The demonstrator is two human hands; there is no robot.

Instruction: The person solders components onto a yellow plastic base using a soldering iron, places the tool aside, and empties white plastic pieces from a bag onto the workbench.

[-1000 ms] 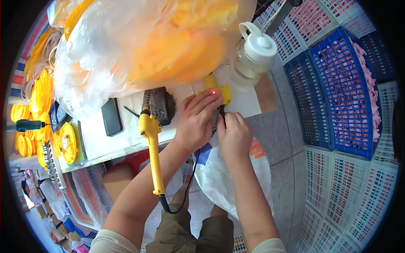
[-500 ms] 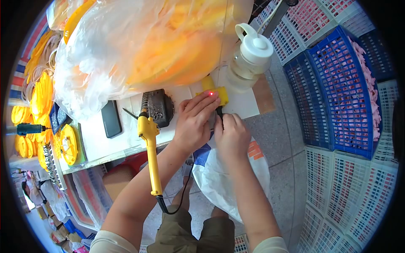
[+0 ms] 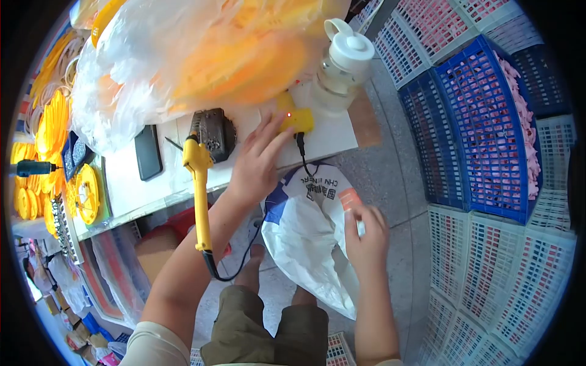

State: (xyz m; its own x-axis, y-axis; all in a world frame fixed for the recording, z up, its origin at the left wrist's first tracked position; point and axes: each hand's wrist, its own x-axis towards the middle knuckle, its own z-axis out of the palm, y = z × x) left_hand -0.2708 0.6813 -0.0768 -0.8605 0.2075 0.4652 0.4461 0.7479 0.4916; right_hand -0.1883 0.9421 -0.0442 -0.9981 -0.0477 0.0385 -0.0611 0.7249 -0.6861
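A yellow box (image 3: 303,121) with a small red light sits near the table's right end. A black plug (image 3: 300,139) is in its near side, and its thin cable hangs over the edge. My left hand (image 3: 259,165) reaches over the table, fingers stretched out and fingertips at the box's left side. Lower right, my right hand (image 3: 367,235) is over a white plastic bag (image 3: 305,244), fingers loosely curled and thumb apart, with nothing visible held. A yellow electric screwdriver (image 3: 200,195) hangs left of my left forearm, beside a black holder (image 3: 215,137) of small metal parts.
A large clear bag of yellow parts (image 3: 238,67) covers the back of the table. A lidded water bottle (image 3: 345,70) stands at the right corner. A phone (image 3: 148,152) lies left of the holder. Blue crates (image 3: 482,134) and white crates (image 3: 482,256) line the right side.
My right hand has let go of the black plug and moved down and right over the white bag. My left fingers have slid back to the box's left side. The view has shifted slightly.
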